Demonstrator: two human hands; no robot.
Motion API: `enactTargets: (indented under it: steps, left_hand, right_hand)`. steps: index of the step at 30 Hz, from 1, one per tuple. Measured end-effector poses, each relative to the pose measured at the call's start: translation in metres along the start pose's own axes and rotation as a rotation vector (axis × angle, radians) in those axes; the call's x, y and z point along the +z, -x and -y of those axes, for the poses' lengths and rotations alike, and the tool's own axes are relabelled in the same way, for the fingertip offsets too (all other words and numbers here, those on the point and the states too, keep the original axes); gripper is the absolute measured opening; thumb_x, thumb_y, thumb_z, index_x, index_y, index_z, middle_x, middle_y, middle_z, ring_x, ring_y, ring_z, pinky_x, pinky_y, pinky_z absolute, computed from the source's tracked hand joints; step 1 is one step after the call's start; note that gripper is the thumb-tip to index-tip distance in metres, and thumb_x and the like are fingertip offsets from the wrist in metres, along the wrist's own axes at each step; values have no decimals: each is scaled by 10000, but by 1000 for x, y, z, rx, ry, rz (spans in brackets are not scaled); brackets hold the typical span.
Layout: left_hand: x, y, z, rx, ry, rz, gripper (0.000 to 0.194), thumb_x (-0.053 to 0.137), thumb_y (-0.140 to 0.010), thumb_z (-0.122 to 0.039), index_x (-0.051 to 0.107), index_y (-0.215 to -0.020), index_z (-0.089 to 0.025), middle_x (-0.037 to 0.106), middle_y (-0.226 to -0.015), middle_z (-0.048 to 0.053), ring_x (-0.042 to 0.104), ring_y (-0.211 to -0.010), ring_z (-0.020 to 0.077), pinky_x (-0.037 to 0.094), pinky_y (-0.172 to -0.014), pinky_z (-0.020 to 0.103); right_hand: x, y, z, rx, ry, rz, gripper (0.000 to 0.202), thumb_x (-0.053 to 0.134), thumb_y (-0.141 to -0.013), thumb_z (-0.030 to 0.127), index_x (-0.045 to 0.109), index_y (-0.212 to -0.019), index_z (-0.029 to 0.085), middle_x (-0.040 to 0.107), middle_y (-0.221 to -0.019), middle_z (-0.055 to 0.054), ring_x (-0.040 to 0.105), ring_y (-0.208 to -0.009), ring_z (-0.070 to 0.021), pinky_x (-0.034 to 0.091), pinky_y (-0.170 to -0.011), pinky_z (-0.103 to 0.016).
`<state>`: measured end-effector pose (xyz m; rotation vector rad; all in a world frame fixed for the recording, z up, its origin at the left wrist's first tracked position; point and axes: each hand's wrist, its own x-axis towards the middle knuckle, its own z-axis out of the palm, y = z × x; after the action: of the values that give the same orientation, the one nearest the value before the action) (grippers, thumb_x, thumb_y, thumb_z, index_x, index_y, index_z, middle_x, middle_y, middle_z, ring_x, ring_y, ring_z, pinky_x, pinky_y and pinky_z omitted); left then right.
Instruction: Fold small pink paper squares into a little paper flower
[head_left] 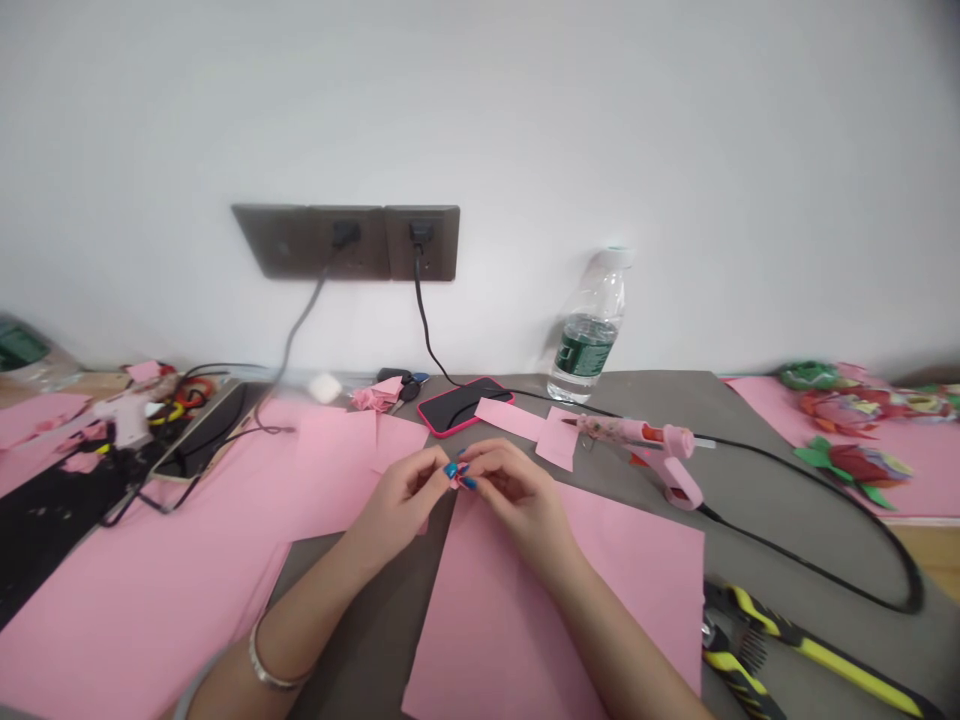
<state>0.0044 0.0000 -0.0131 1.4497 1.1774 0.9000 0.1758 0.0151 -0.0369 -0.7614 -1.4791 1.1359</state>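
Note:
My left hand (409, 500) and my right hand (517, 495) meet above the grey table mat, fingertips pinched together on a small piece of pink paper (456, 483). Most of that piece is hidden by my fingers, so its shape is unclear. Beneath my right forearm lies a large pink paper sheet (637, 590). Just beyond my hands are a phone with a pink case (461, 405) and cut pink paper strips (556, 438). A pink glue gun (637, 435) rests to the right, its cord curving along the mat.
A water bottle (589, 335) leans near the wall. Yellow-and-black pliers (750, 640) lie at the lower right, paper flowers (870, 465) at the far right. More pink sheets (165, 590), glasses (157, 500) and another phone (210, 430) occupy the left. Cords hang from wall sockets (360, 243).

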Motion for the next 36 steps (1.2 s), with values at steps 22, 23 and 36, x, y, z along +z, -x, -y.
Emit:
enactTargets:
  steps: [22, 23, 36]
  left_hand:
    - [5, 4, -3, 152, -342, -109, 273, 395, -965, -213, 394, -691, -219, 423, -625, -44, 440, -598, 146, 299, -582, 244]
    - [6, 4, -4, 155, -364, -113, 274, 399, -959, -203, 382, -686, -221, 413, -615, -46, 436, -591, 146, 295, -581, 247]
    - [7, 4, -1, 64, -214, -75, 230, 442, -976, -303, 490, -770, -215, 447, -632, -53, 417, -532, 124, 299, -524, 227]
  right_hand:
    - [7, 3, 6, -25, 113, -24, 90, 669, -872, 239, 651, -788, 215, 578, -904, -68, 630, -864, -202, 569, -686, -291]
    - [8, 3, 6, -12, 113, -22, 97, 671, -869, 245, 645, -780, 216, 580, -898, -65, 633, -847, -199, 570, -678, -289]
    - [8, 3, 4, 104, 36, -106, 142, 702, -837, 300, 645, -748, 206, 703, -895, -71, 703, -812, -194, 601, -704, -292]
